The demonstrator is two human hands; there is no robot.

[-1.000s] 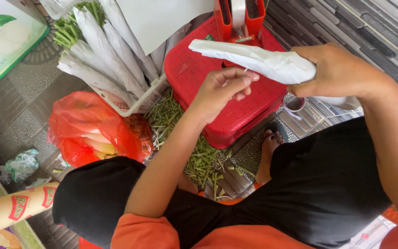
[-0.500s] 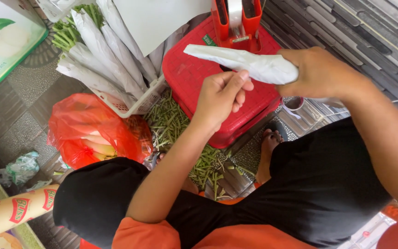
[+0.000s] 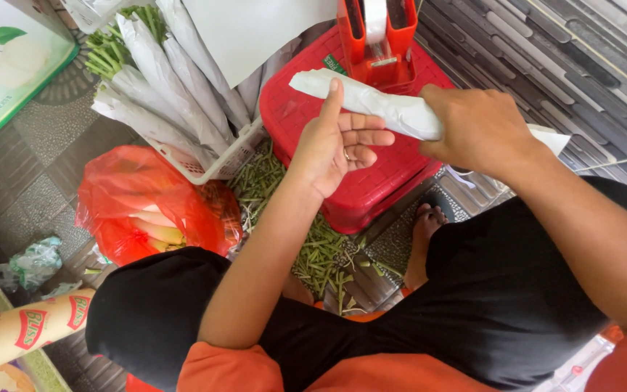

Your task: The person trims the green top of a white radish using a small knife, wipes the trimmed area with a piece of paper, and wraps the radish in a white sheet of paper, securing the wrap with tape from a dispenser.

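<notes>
My right hand point(image 3: 479, 123) grips a long bundle wrapped in white paper point(image 3: 371, 105), held level above a red plastic stool point(image 3: 342, 174). My left hand point(image 3: 339, 141) is under the bundle's left part, index finger pressed up against the paper, the other fingers curled. An orange-red tape dispenser point(image 3: 375, 36) stands on the stool just behind the bundle.
A white basket point(image 3: 219, 163) at the left holds several paper-wrapped bunches with green stems point(image 3: 161, 72). A red plastic bag point(image 3: 146, 207) lies beside my knee. Cut green stems point(image 3: 313, 254) litter the floor. A white sheet point(image 3: 255, 29) lies at the top. My bare foot point(image 3: 422, 232) rests by the stool.
The bundle has dropped slightly toward the stool and dispenser. My left hand has moved up against it, its index finger now raised onto the paper.
</notes>
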